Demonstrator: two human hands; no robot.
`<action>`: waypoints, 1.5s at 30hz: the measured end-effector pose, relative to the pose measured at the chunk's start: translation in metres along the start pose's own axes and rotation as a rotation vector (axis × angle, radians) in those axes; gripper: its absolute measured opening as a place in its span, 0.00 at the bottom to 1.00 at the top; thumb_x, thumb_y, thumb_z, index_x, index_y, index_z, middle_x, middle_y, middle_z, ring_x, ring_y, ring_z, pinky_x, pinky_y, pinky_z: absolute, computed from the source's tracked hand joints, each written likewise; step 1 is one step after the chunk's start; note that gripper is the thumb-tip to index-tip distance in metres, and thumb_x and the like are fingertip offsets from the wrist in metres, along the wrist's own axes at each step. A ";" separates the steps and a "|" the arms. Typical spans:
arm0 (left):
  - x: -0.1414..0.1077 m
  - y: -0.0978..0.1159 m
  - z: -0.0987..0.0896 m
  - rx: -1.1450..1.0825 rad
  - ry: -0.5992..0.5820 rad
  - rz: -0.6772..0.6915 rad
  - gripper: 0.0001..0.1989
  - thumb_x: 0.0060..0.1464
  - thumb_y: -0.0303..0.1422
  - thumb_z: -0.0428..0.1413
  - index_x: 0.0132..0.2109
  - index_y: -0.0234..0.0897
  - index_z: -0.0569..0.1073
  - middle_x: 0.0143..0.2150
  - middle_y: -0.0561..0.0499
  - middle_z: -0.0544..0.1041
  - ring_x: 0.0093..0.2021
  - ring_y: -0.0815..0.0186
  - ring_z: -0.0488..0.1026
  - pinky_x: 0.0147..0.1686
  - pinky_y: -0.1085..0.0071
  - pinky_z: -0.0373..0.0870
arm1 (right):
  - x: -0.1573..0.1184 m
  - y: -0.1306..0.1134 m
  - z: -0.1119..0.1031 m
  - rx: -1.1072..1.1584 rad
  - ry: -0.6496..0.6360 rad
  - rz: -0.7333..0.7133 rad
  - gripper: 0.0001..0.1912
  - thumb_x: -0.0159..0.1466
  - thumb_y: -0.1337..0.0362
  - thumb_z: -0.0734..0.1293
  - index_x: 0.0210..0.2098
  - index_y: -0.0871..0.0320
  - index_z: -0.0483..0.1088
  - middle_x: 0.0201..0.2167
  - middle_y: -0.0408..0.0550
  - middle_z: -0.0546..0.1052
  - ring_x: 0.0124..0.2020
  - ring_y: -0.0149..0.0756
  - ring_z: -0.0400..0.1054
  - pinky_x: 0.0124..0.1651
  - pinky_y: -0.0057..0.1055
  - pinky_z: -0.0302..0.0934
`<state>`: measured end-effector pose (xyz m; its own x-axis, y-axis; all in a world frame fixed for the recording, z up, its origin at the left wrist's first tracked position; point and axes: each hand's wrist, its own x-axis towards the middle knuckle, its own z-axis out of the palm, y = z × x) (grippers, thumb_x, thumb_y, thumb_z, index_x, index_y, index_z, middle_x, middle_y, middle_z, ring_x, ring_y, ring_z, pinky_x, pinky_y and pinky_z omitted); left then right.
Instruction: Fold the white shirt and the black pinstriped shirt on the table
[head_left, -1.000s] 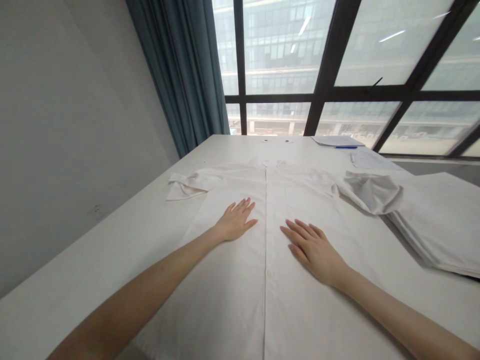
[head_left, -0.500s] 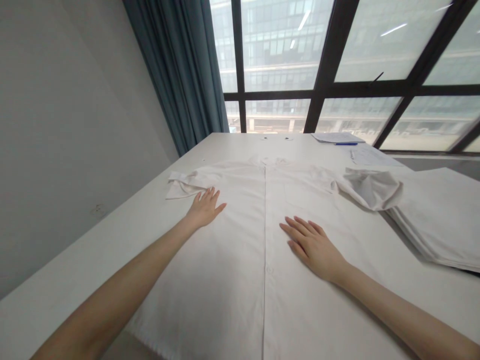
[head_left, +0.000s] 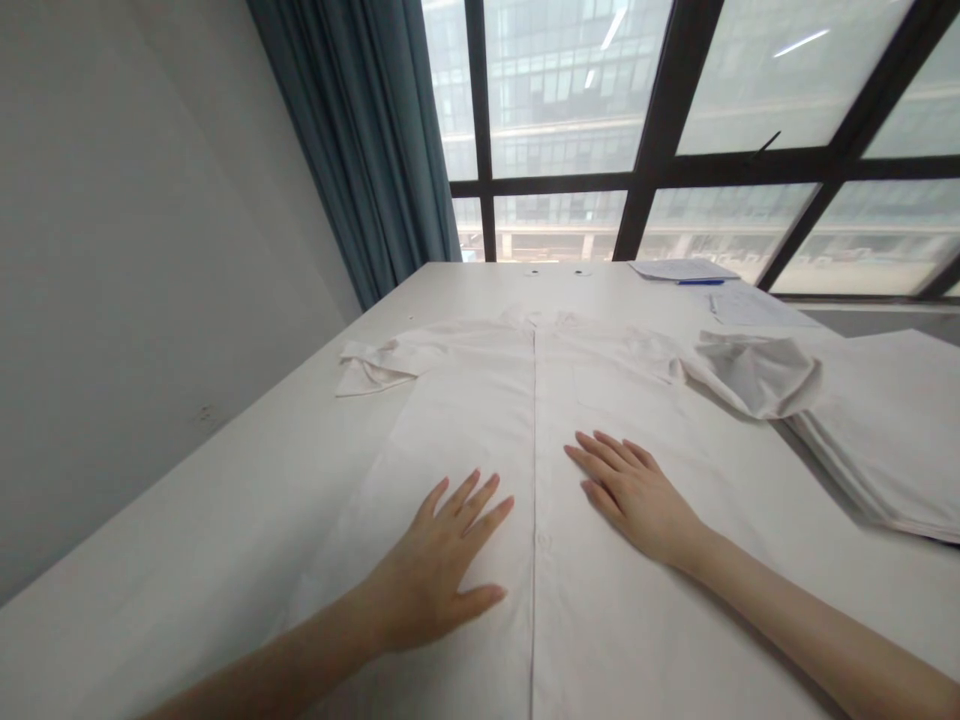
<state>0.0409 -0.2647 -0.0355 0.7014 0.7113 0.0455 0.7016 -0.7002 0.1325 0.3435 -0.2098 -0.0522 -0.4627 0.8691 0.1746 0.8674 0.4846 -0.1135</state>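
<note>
A white short-sleeved shirt [head_left: 480, 410] lies spread front side up, its collar at the far end and its button strip running down the middle. Over the left half of the shirt is my left hand [head_left: 439, 565], fingers spread and holding nothing; whether it touches the cloth I cannot tell. My right hand [head_left: 634, 495] rests flat on the right half, beside the button strip, its fingers extended. The left sleeve lies flat with a fold, while the right sleeve [head_left: 757, 375] is bunched up.
The shirt is on a white table [head_left: 247, 480]. Folded white cloth [head_left: 892, 430] is stacked at the right. Papers [head_left: 757, 305] and a blue pen [head_left: 700, 282] lie at the far right, near the window. A blue curtain [head_left: 375, 150] hangs at the far left.
My left hand has moved from near the left sleeve toward me and closer to the button strip. My right hand has hardly moved. The view has shifted slightly.
</note>
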 end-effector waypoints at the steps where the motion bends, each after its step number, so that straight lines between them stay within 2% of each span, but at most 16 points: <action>1: -0.004 -0.005 -0.001 0.006 -0.007 -0.008 0.38 0.62 0.49 0.49 0.72 0.44 0.43 0.73 0.43 0.49 0.72 0.51 0.42 0.66 0.45 0.43 | 0.000 0.000 0.000 0.003 -0.002 -0.002 0.25 0.71 0.56 0.52 0.66 0.49 0.58 0.68 0.45 0.59 0.68 0.44 0.51 0.65 0.51 0.50; 8: -0.040 -0.043 0.005 0.178 0.062 -0.122 0.40 0.62 0.55 0.44 0.72 0.44 0.39 0.73 0.43 0.48 0.71 0.51 0.47 0.66 0.50 0.44 | -0.001 0.001 0.000 0.019 -0.003 0.004 0.25 0.71 0.56 0.52 0.66 0.48 0.58 0.68 0.45 0.59 0.68 0.43 0.50 0.65 0.50 0.50; 12: -0.055 -0.053 0.009 0.240 0.074 -0.156 0.41 0.62 0.56 0.44 0.72 0.43 0.40 0.72 0.43 0.49 0.71 0.51 0.48 0.66 0.53 0.44 | -0.003 0.000 0.001 -0.008 -0.009 0.042 0.25 0.71 0.55 0.52 0.66 0.48 0.58 0.68 0.45 0.57 0.69 0.46 0.48 0.65 0.52 0.49; 15: -0.056 -0.053 0.005 0.241 0.047 -0.182 0.40 0.61 0.56 0.45 0.72 0.44 0.42 0.72 0.44 0.51 0.70 0.51 0.49 0.65 0.51 0.46 | -0.003 0.000 0.003 -0.021 -0.022 0.043 0.26 0.72 0.54 0.51 0.67 0.48 0.57 0.69 0.45 0.56 0.69 0.47 0.47 0.66 0.53 0.48; 18: -0.045 -0.052 -0.005 0.224 0.017 -0.236 0.37 0.60 0.55 0.47 0.70 0.47 0.51 0.69 0.46 0.59 0.68 0.49 0.54 0.63 0.49 0.49 | -0.003 -0.001 0.005 -0.024 -0.043 0.034 0.26 0.72 0.54 0.51 0.67 0.48 0.56 0.69 0.46 0.56 0.69 0.48 0.47 0.66 0.54 0.48; 22: -0.007 -0.055 -0.029 0.226 0.009 -0.297 0.25 0.63 0.46 0.48 0.63 0.43 0.66 0.56 0.44 0.75 0.60 0.51 0.67 0.63 0.46 0.48 | -0.003 -0.001 -0.001 -0.012 -0.081 0.013 0.26 0.71 0.55 0.51 0.67 0.50 0.57 0.69 0.49 0.57 0.69 0.51 0.48 0.64 0.55 0.50; 24: 0.023 -0.061 -0.042 0.255 0.021 -0.289 0.20 0.64 0.41 0.47 0.58 0.41 0.72 0.50 0.44 0.79 0.54 0.54 0.72 0.63 0.45 0.48 | 0.001 0.001 -0.011 0.001 -0.107 -0.023 0.26 0.71 0.55 0.53 0.66 0.51 0.59 0.67 0.51 0.59 0.67 0.53 0.52 0.63 0.55 0.53; 26: 0.058 -0.071 -0.052 0.272 0.049 -0.259 0.17 0.64 0.38 0.47 0.55 0.40 0.74 0.49 0.44 0.79 0.53 0.55 0.73 0.62 0.48 0.51 | 0.011 0.007 -0.024 0.043 -0.148 -0.077 0.24 0.70 0.57 0.54 0.64 0.51 0.62 0.64 0.51 0.65 0.63 0.51 0.60 0.60 0.53 0.57; 28: 0.098 -0.084 -0.058 0.262 0.091 -0.249 0.16 0.64 0.36 0.48 0.53 0.39 0.75 0.50 0.45 0.78 0.53 0.56 0.72 0.61 0.51 0.56 | 0.030 0.018 -0.037 0.098 -0.166 -0.098 0.23 0.70 0.61 0.55 0.62 0.51 0.65 0.60 0.51 0.71 0.58 0.47 0.67 0.57 0.48 0.61; 31: 0.160 -0.107 -0.058 0.162 0.146 -0.318 0.16 0.63 0.34 0.48 0.52 0.37 0.75 0.52 0.45 0.77 0.55 0.58 0.71 0.56 0.63 0.63 | 0.071 0.046 -0.044 0.099 -0.054 0.009 0.21 0.67 0.66 0.56 0.58 0.56 0.69 0.55 0.51 0.75 0.55 0.44 0.68 0.57 0.43 0.62; 34: 0.213 -0.131 -0.049 0.145 0.176 -0.393 0.18 0.64 0.32 0.46 0.55 0.34 0.73 0.55 0.43 0.74 0.55 0.57 0.71 0.55 0.63 0.64 | 0.117 0.084 -0.034 0.055 0.078 0.182 0.23 0.64 0.73 0.55 0.56 0.62 0.70 0.55 0.57 0.75 0.57 0.45 0.67 0.59 0.41 0.60; 36: 0.237 -0.145 -0.039 0.139 0.174 -0.430 0.19 0.63 0.31 0.46 0.56 0.34 0.72 0.56 0.41 0.74 0.55 0.56 0.71 0.54 0.63 0.65 | 0.143 0.109 -0.023 0.038 0.123 0.266 0.26 0.63 0.76 0.53 0.57 0.65 0.68 0.55 0.59 0.74 0.56 0.45 0.68 0.59 0.41 0.60; 40: 0.258 -0.168 -0.015 0.116 0.131 -0.463 0.20 0.62 0.35 0.47 0.58 0.34 0.71 0.59 0.39 0.72 0.58 0.54 0.69 0.55 0.61 0.65 | 0.173 0.144 0.000 0.023 0.149 0.334 0.27 0.64 0.77 0.52 0.59 0.61 0.67 0.54 0.55 0.75 0.55 0.40 0.69 0.58 0.37 0.60; 43: 0.256 -0.179 0.001 0.091 0.097 -0.449 0.24 0.64 0.39 0.44 0.65 0.37 0.63 0.68 0.43 0.61 0.67 0.57 0.58 0.62 0.59 0.56 | 0.177 0.155 0.014 0.015 0.115 0.321 0.24 0.67 0.72 0.52 0.58 0.56 0.68 0.57 0.50 0.74 0.57 0.37 0.67 0.59 0.35 0.59; 45: 0.253 -0.186 0.006 0.074 0.068 -0.440 0.27 0.66 0.43 0.41 0.68 0.41 0.57 0.72 0.46 0.52 0.71 0.58 0.50 0.66 0.56 0.48 | 0.174 0.159 0.021 -0.002 0.093 0.328 0.23 0.69 0.66 0.52 0.59 0.53 0.67 0.61 0.48 0.69 0.61 0.40 0.63 0.61 0.39 0.57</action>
<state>0.0882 0.0450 -0.0547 0.3264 0.9429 0.0662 0.9399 -0.3312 0.0825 0.3974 0.0205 -0.0602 -0.1406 0.9659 0.2172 0.9675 0.1806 -0.1768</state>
